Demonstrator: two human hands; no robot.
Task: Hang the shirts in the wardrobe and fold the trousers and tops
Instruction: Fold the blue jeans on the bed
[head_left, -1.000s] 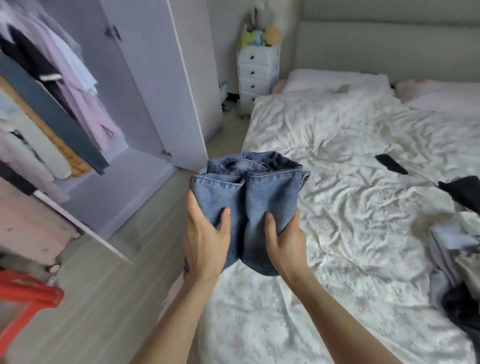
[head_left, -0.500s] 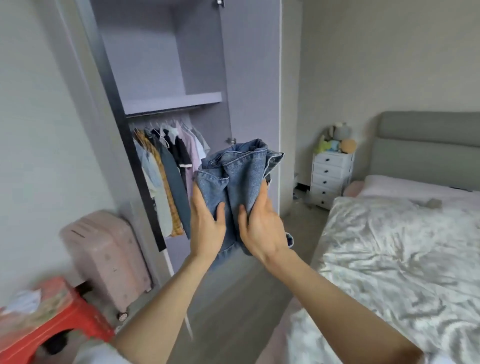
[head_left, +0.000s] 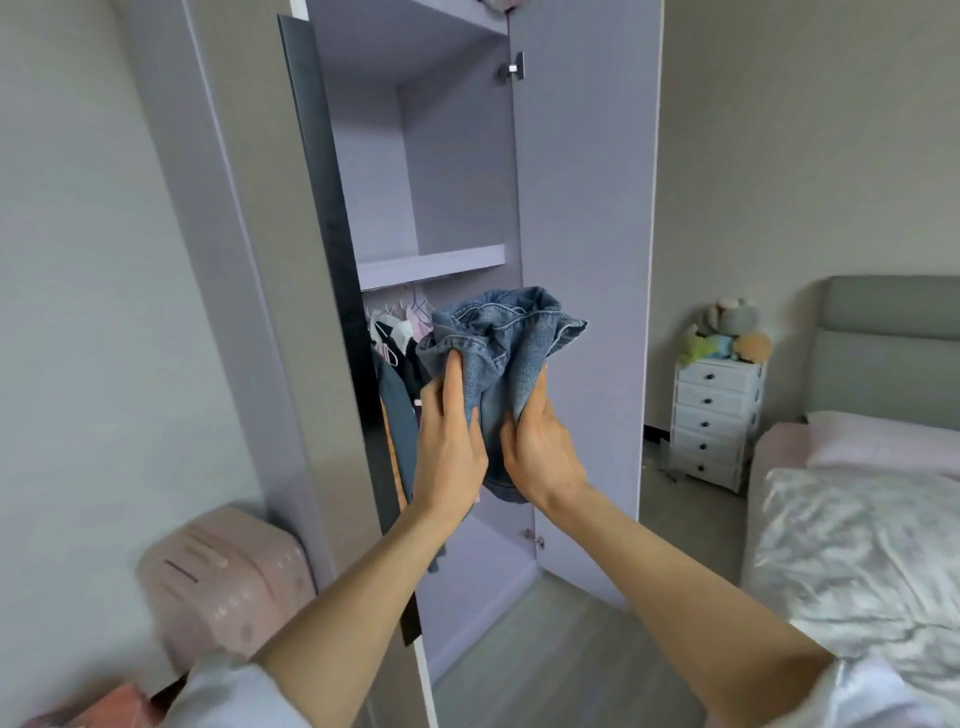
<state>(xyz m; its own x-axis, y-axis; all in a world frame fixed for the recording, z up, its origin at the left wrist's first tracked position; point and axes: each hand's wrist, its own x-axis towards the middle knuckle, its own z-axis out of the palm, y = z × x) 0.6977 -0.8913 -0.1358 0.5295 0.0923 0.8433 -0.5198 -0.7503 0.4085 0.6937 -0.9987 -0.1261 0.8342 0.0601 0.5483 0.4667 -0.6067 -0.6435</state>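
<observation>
Head cam, only view we've got: both hands are up in front of the open wardrobe (head_left: 582, 260), clamped on a folded bundle of jeans (head_left: 506, 358). Left hand (head_left: 449, 447) grips the left side w/ thumb on the front of the denim, right hand (head_left: 540, 449) grips the right side, fingers tucked behind. Hands are close together, nearly touching, w/ the denim between them. Bundle sits just below the level of the shelf (head_left: 431, 262) and right in front of the hanging shirts (head_left: 400, 332).

Progress-wise, imo: several shirts are already on the rail, so at least part of the hanging looks done. The jeans are folded but not put down anywhere yet. My guess is they go on that shelf, which has nothing on it that I can see. Can't tell how much laundry is left, since only a corner of the bed (head_left: 852, 545) is in view.

Room: light grey walls, wood-look floor, lilac wardrobe w/ both doors swung open. Pink suitcase (head_left: 223, 577) stands against the wall to the left. White drawer unit (head_left: 717, 421) w/ plush toys (head_left: 727, 332) on top sits by the grey headboard. Bed has a rumpled pale floral sheet.
</observation>
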